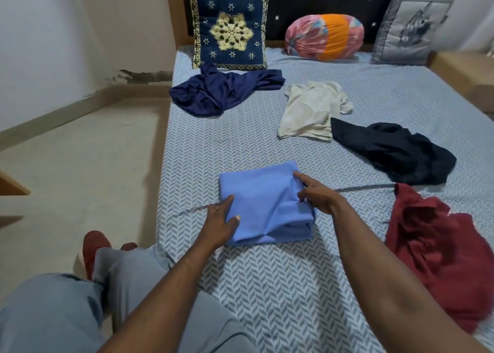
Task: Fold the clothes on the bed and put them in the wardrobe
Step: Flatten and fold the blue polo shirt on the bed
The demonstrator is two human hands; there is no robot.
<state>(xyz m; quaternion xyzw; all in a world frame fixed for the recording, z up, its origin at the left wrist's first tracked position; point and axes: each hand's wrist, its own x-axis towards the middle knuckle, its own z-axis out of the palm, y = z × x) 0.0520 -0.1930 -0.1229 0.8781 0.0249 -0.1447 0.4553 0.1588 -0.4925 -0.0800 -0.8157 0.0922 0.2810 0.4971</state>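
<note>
The person's left hand (222, 219) lies with its fingers straight along the left edge of the folded light-blue cloth garment (262, 205), thumb on top. It seems to be steadying the stack so the layers do not slip. The right hand (318, 195) grasps the garment's right edge. Its forefinger points out over the top while the thumb and other fingers curl at the layered fold, probably to square it or get ready to lift. The garment is a neat rectangle on the bed (267, 286), whose sheet is grey-and-white herringbone, so this piece looks nearly done.

Just right of the blue garment and a little nearer lies a crumpled maroon garment (441, 259), unfolded. Beyond the blue garment to the right sprawls a black garment (395, 152), touching a cream T-shirt (310, 112) spread further back. Far behind the blue garment, to the left, a navy garment (222, 90) is heaped by the bed's edge. All four still wait for folding. No wardrobe is in view, so putting the clothes away has yet to come.
</note>
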